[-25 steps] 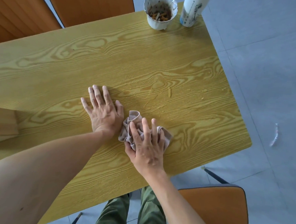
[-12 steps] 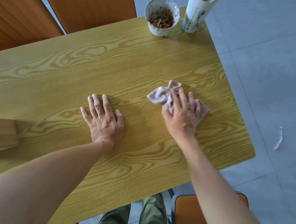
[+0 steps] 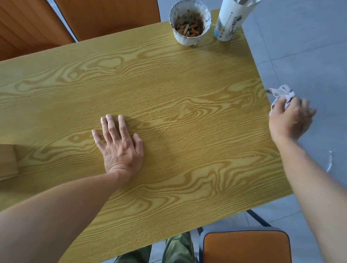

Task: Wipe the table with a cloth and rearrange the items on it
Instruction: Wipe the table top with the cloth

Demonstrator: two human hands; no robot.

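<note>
grey tiled floor [image 3: 313, 48] | orange padded chair with dark frame [image 3: 246, 253] near bottom right | orange wooden chair back [image 3: 102, 11] at far side | white paper scrap [image 3: 329, 161] lying on floor at right | green trousers [image 3: 174, 256] at bottom edge

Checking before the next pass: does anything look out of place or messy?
A thin white scrap lies on the grey floor right of the yellow wood-grain table. The white scalloped cup holds cigarette butts. Nothing spilled.
</note>
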